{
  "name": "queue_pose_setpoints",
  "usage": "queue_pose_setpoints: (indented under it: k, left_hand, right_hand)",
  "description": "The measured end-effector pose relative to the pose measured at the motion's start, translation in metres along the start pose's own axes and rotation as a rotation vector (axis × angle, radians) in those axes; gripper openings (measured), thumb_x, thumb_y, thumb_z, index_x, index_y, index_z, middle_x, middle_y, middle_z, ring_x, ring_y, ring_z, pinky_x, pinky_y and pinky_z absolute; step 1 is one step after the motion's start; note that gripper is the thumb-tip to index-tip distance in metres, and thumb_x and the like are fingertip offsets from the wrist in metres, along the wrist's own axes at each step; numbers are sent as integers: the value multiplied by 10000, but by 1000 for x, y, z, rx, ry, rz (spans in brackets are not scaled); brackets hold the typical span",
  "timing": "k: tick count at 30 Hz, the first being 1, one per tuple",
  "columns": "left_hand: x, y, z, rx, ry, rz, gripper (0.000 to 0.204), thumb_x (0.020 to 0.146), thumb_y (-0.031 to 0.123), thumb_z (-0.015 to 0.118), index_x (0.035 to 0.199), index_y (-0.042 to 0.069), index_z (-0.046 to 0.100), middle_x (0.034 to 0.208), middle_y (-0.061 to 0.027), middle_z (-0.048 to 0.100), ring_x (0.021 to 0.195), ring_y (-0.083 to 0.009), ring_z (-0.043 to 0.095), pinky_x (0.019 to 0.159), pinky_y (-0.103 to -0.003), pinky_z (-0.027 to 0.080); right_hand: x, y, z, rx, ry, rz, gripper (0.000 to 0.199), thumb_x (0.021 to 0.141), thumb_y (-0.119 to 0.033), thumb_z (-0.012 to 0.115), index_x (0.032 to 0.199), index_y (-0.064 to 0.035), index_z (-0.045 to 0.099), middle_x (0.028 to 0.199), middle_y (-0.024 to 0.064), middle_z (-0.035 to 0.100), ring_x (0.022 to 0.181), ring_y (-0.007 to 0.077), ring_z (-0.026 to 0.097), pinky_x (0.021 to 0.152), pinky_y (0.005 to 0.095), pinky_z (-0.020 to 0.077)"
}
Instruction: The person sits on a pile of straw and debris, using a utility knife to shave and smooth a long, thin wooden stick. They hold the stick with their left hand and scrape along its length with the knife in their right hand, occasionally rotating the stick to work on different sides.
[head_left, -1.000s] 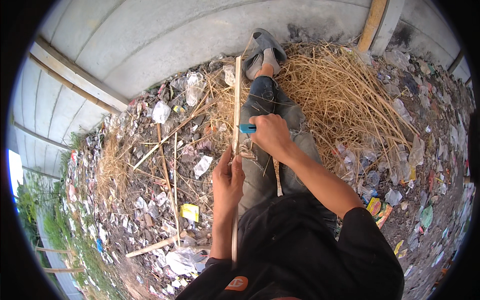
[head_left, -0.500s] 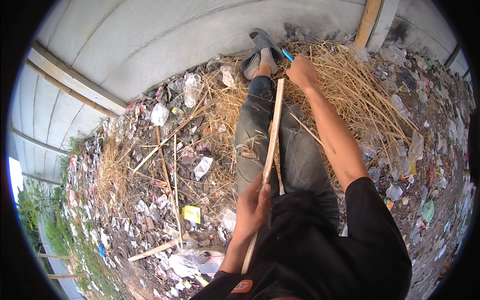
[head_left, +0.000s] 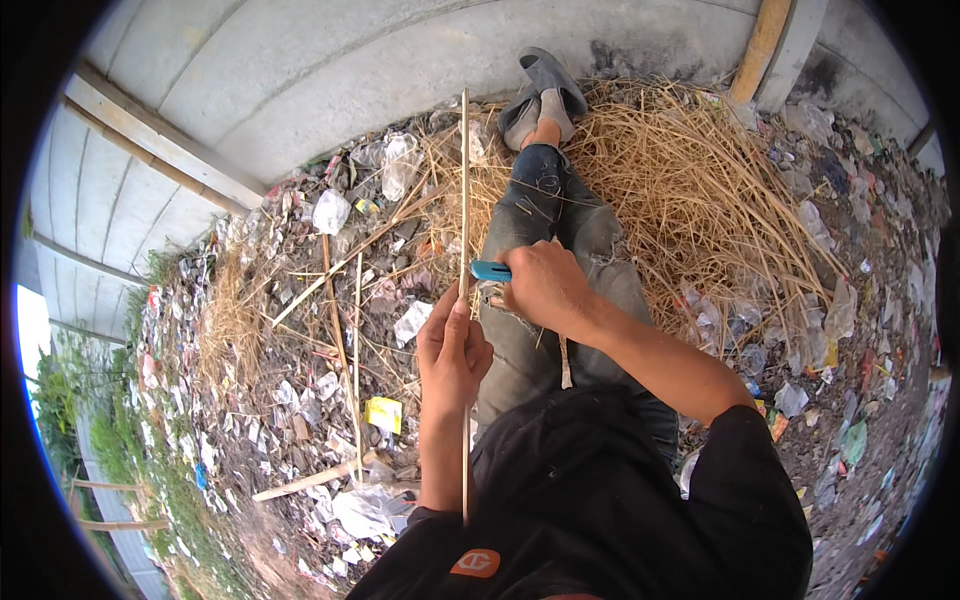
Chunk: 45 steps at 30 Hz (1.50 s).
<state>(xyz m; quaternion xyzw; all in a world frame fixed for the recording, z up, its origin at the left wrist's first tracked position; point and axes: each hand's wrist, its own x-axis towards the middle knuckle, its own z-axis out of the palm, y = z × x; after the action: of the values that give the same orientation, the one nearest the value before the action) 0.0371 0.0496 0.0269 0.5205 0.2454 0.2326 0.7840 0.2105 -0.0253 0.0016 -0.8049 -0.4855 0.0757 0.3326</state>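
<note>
Pinching the strip (head_left: 465, 180), left hand (head_left: 452, 350) holds it beside right hand (head_left: 548, 287) clenching blue cutter (head_left: 490, 271).

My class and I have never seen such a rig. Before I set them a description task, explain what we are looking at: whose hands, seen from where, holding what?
There is no machine here: these are a person's two bare hands. Every picture comes from a fisheye camera worn on the head, looking down, so straight edges bend near the rim. The left hand holds a long, thin, pale strip; the right hand holds a blue tool close beside it, though whether they touch is hard to tell. Below are the person's legs; the ground around carries dry straw and plastic litter.
</note>
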Motion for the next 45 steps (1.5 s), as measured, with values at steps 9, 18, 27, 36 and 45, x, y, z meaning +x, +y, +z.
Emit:
queue_pose_setpoints:
  k: [9, 18, 27, 36, 45]
  left_hand:
    - [-19, -22, 5, 70, -4, -103, 466, 1117, 317, 487, 1469, 13, 515, 587, 94, 297, 459, -17, 261, 431, -223, 205]
    - [-56, -31, 8, 388, -142, -139, 536, 1094, 284, 544, 1509, -44, 458, 707, 60, 511, 608, -24, 452, 542, -213, 371]
    - [-29, 8, 5, 572, 60, 64, 526, 1061, 195, 601, 1492, -73, 468, 692, 36, 535, 594, -26, 468, 525, -213, 376]
    - [-6, 21, 22, 554, 93, 83, 510, 1058, 189, 608, 1481, -70, 489, 638, 44, 504, 569, -20, 439, 498, -216, 332]
    - [-28, -9, 30, 691, 25, 8, 513, 1058, 197, 605, 1483, -65, 489, 628, 36, 504, 569, -32, 459, 506, -232, 358]
  right_hand:
    - [57, 34, 3, -108, 172, 186, 140, 845, -96, 638, 813, 15, 717, 771, 264, 704, 755, 450, 718, 702, 535, 578]
    - [97, 138, -85, -117, 301, 559, 207, 825, -140, 708, 931, 37, 728, 889, 262, 727, 898, 419, 726, 790, 494, 578]
    - [27, 42, -39, 83, 289, 215, 157, 803, -74, 702, 941, -24, 758, 793, 235, 710, 784, 412, 710, 721, 487, 579]
    - [-20, -19, 8, 99, 155, 107, 148, 752, -44, 632, 856, -34, 737, 712, 239, 668, 721, 436, 683, 693, 516, 555]
    - [38, 61, -30, -66, 371, 281, 211, 791, -67, 669, 968, 2, 759, 802, 244, 716, 812, 431, 720, 766, 500, 588]
